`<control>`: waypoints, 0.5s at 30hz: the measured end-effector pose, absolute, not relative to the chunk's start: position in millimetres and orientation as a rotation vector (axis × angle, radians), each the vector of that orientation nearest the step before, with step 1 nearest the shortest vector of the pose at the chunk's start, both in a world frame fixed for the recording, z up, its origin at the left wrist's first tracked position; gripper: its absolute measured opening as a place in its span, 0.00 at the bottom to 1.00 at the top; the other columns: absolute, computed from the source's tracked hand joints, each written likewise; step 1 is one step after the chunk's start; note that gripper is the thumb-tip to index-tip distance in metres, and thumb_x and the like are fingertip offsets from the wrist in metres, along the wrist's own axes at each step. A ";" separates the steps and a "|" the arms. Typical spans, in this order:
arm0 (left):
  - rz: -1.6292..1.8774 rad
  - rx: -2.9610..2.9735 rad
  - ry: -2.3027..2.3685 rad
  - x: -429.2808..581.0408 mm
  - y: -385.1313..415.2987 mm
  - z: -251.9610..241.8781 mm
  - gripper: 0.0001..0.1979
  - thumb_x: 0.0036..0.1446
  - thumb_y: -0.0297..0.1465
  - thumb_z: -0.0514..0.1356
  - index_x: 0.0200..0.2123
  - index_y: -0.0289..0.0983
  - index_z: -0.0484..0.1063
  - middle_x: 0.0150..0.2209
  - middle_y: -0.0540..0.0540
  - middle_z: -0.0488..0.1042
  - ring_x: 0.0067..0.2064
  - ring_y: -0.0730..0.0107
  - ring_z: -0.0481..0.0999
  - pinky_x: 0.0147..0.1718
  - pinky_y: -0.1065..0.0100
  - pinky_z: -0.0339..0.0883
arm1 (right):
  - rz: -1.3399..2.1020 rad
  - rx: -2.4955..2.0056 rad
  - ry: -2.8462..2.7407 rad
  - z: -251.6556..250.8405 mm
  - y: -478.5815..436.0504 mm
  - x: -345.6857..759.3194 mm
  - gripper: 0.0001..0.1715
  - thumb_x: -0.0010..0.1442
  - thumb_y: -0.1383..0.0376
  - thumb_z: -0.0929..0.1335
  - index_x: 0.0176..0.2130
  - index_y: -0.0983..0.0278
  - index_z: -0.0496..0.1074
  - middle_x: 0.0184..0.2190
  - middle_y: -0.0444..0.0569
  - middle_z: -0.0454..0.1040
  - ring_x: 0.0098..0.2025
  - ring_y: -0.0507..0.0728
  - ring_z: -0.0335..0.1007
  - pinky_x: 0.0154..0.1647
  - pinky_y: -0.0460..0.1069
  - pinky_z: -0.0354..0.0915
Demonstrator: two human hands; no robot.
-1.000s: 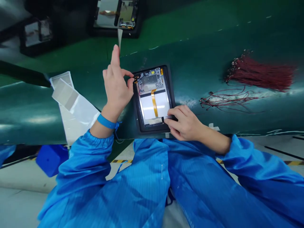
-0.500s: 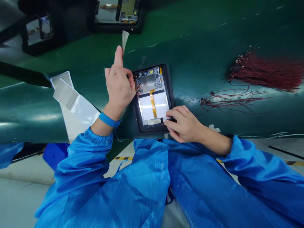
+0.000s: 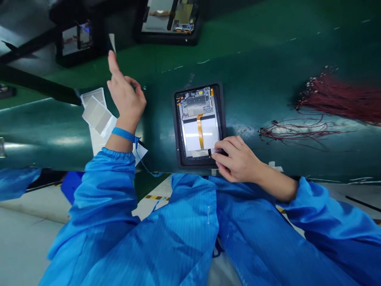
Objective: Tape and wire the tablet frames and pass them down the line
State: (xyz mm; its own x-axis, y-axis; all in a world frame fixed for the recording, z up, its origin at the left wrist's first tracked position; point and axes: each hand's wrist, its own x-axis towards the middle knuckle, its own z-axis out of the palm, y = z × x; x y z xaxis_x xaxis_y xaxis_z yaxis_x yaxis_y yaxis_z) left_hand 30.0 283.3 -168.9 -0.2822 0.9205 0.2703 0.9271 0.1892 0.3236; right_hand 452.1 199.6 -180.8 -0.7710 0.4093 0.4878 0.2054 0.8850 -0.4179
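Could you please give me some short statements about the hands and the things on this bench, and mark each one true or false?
1. The right hand is at the near right corner of the open device. True.
2. The left hand is touching the open device. False: it is apart from it, off to the left.
3. A pale strip is at the tip of the left hand's extended finger. True.
4. The blue wristband is on the right wrist. False: it is on the left wrist.
5. Dark red wires lie to the right of the open device. True.
6. The circuit board is in the device's near half. False: it is in the far half.
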 end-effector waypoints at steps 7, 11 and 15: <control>-0.405 -1.929 -2.459 29.1 275.0 -160.6 0.56 0.50 0.12 0.64 0.77 0.22 0.38 0.40 0.56 0.80 0.49 0.70 0.72 0.62 0.59 0.56 | 0.293 -0.249 -2.593 -170.2 191.8 448.1 0.10 0.71 0.62 0.67 0.40 0.64 0.77 0.36 0.51 0.76 0.41 0.61 0.63 0.43 0.56 0.56; -0.745 -1.921 -2.425 29.5 260.4 -152.4 0.55 0.54 0.13 0.62 0.76 0.20 0.31 0.49 0.49 0.79 0.48 0.74 0.76 0.58 0.65 0.67 | 0.056 -0.360 -2.664 -162.2 177.8 428.9 0.14 0.72 0.71 0.64 0.35 0.64 0.75 0.29 0.49 0.74 0.35 0.59 0.61 0.39 0.55 0.51; -0.942 -1.892 -2.268 49.2 256.3 -138.6 0.52 0.54 0.13 0.60 0.74 0.18 0.33 0.50 0.43 0.80 0.51 0.71 0.79 0.58 0.64 0.71 | -0.059 -0.438 -2.597 -154.8 175.1 409.5 0.17 0.70 0.74 0.63 0.30 0.64 0.72 0.26 0.49 0.72 0.32 0.59 0.61 0.37 0.55 0.49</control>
State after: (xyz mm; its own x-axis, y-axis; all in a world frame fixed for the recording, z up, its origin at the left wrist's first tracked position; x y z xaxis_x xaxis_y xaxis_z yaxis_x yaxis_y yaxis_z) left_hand 49.2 256.3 -138.6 -0.2544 0.8803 0.4006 0.9052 0.0708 0.4191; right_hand 409.5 175.1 -154.8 -0.8222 0.2962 0.4860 0.3177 0.9473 -0.0397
